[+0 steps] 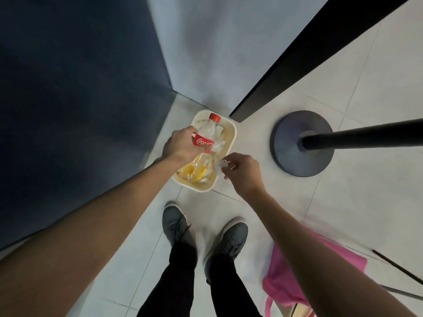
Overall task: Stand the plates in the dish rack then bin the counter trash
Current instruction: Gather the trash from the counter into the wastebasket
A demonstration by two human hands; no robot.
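A cream bin stands on the tiled floor in a corner, holding yellow peel and crumpled wrappers. My left hand grips an empty clear cola bottle with a red cap and red label, held over the bin's opening. My right hand hovers at the bin's right rim and pinches a small crumpled white scrap between thumb and fingertips. No plates or dish rack are in view.
A dark blue wall rises on the left and a black panel runs to the right of the bin. A round black stand base with a pole sits at right. A pink bag lies by my feet.
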